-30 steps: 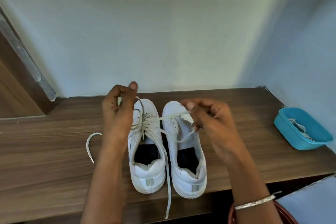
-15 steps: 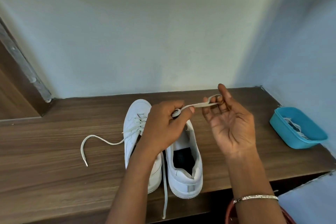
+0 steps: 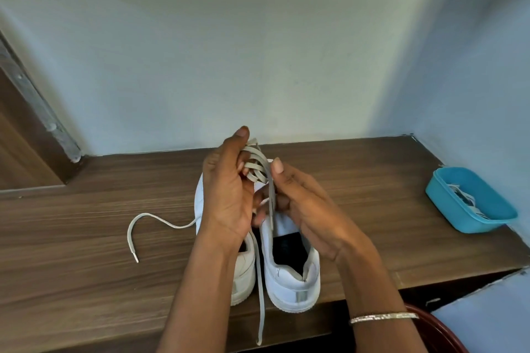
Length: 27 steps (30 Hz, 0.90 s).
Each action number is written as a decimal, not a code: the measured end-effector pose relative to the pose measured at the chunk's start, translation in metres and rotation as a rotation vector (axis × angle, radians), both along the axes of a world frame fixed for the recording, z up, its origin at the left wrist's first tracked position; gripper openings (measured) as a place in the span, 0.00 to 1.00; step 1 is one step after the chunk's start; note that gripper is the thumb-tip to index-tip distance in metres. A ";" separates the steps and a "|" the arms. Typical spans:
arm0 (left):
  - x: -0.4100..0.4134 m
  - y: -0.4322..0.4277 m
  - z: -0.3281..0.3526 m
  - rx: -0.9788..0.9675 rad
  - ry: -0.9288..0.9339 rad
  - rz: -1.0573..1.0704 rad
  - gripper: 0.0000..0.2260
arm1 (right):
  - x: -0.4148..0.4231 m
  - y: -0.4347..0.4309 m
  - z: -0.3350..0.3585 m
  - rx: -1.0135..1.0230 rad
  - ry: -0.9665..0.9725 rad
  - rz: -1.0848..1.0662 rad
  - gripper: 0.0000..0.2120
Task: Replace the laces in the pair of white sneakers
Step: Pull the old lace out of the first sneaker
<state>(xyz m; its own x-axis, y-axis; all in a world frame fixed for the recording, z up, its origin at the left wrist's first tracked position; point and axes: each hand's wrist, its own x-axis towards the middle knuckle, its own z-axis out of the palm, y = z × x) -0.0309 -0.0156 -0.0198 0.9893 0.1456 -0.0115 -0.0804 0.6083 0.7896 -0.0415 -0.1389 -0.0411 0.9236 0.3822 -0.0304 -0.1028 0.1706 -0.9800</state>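
Hands close together above sneakers point(image 3: 292, 275); left hand point(image 3: 229, 195) curled, lace point(image 3: 256, 169) coiled round its fingers; right hand point(image 3: 309, 209) pinches the hanging strand.

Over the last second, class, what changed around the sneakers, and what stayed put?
The left grip and right grip came together above the sneakers. The lace, earlier stretched between them, is now wound in loops on the left grip; the right grip pinches its tail. The sneakers, the other trailing lace and the blue tub stayed put.
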 end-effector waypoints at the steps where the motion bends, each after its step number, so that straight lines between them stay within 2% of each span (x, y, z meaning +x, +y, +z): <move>1: 0.001 0.001 0.000 -0.009 -0.005 0.033 0.21 | -0.001 0.001 0.000 -0.024 0.011 0.029 0.20; 4: 0.005 0.006 0.001 -0.105 -0.020 0.099 0.24 | -0.001 0.001 0.000 -0.035 -0.009 -0.038 0.12; 6: 0.005 0.010 -0.001 -0.067 0.014 0.075 0.26 | 0.003 -0.001 0.000 0.074 0.006 -0.161 0.12; 9: 0.000 0.005 -0.003 0.158 0.081 -0.083 0.26 | 0.007 0.000 -0.001 0.285 0.050 -0.299 0.09; 11: -0.005 -0.004 -0.005 0.285 0.083 -0.161 0.21 | 0.008 0.005 -0.001 0.411 0.082 -0.340 0.08; 14: -0.005 -0.018 -0.010 0.473 -0.002 -0.132 0.09 | 0.007 0.013 -0.001 0.591 0.146 -0.338 0.11; 15: -0.005 -0.021 -0.012 0.519 -0.017 -0.117 0.06 | 0.006 0.014 0.001 0.638 0.172 -0.331 0.13; 16: -0.004 -0.023 -0.013 0.544 -0.016 -0.111 0.09 | 0.005 0.015 0.002 0.662 0.194 -0.324 0.15; 19: -0.004 -0.027 -0.015 0.597 -0.050 -0.080 0.13 | 0.002 0.016 0.007 0.614 0.197 -0.323 0.17; 22: -0.005 -0.034 -0.017 0.640 -0.151 0.047 0.10 | -0.001 0.019 0.010 0.545 0.147 -0.296 0.14; 24: -0.004 -0.039 -0.019 0.630 -0.194 0.090 0.08 | 0.000 0.020 0.008 0.398 0.108 -0.296 0.10; 27: -0.004 -0.042 -0.022 0.770 -0.213 0.109 0.10 | 0.002 0.021 -0.002 0.222 0.121 -0.372 0.17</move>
